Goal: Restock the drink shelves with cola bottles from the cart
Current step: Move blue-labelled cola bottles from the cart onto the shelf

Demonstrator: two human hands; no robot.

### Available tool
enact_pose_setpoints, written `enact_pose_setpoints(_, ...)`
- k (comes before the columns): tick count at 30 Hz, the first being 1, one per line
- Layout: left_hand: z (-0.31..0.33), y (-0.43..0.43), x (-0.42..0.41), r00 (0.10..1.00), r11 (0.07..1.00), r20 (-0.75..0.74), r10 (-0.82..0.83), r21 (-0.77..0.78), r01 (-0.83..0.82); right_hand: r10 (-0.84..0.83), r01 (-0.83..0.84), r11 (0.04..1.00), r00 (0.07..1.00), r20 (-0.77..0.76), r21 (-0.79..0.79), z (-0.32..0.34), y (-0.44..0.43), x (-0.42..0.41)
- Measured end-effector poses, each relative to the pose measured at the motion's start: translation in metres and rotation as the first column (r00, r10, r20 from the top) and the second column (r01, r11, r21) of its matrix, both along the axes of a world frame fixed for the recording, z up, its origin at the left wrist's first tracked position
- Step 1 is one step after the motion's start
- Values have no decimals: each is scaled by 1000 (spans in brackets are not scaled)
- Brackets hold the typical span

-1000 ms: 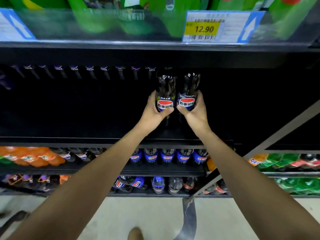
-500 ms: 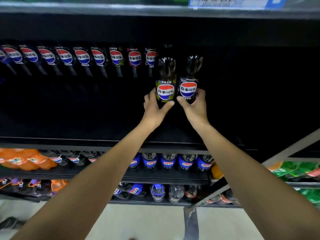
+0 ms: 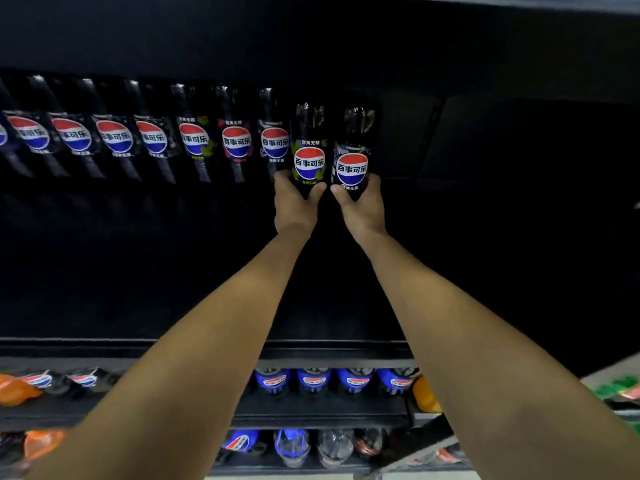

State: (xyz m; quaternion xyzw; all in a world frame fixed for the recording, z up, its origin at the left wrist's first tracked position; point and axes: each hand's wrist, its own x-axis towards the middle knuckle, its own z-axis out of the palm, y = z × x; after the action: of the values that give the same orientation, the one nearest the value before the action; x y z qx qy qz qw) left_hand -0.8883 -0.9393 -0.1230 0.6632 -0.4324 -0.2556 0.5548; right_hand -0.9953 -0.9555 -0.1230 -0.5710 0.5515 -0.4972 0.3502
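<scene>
Progress: a back row of dark plastic cola bottles with red-white-blue labels [image 3: 156, 136] lines the black upper shelf [image 3: 138, 342] from the left edge up to the hands. No bottles show to the right of them, so I judge much restocking is left. Cart not in view.

Left grip [image 3: 294, 206] is curled round the lower body of a dark cola bottle with green-trimmed label [image 3: 309, 147]. Right grip [image 3: 363, 209] is curled round a dark cola bottle with grey-black label [image 3: 353, 150]. Both bottles stand upright, side by side and nearly touching, just right of the row's last bottle, each rising above its grip. Whether their bases rest on the shelf: cannot tell.
</scene>
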Motion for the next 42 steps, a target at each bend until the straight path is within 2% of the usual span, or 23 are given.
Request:
enact_pose_setpoints(3,2,-18,-6,993,992,71,95,74,-101,-46,46,999,996,-75,4,0,-14,3)
enact_pose_setpoints(6,2,-28,-4,992,990,85,88,104,-97,-65,67,998,994,-88,12,-2,-25,4)
enact_pose_setpoints(10,-4,-32,-2,986,992,126,110,51,-117,-60,59,998,996,-64,-12,-6,-34,5)
enact_pose_setpoints(15,-14,-36,-3,947,976,237,217,-17,-219,-50,49,998,998,-48,-24,-11,-45,7)
enact_pose_setpoints(23,-15,-37,-9,940,967,227,253,-49,-249,-56,52,997,996,-66,-63,-20,-50,8)
enact_pose_setpoints(28,-12,-35,-10,958,973,173,230,-61,-223,-74,74,997,996,55,2,-18,-49,8)
enact_pose_setpoints(35,-17,-39,-6,959,979,202,199,-87,-185,-148,145,988,988,-37,-59,-21,-53,8)
enact_pose_setpoints(42,-18,-41,-2,950,973,213,227,-91,-212,-216,214,976,973,-84,-36,-22,-57,9)
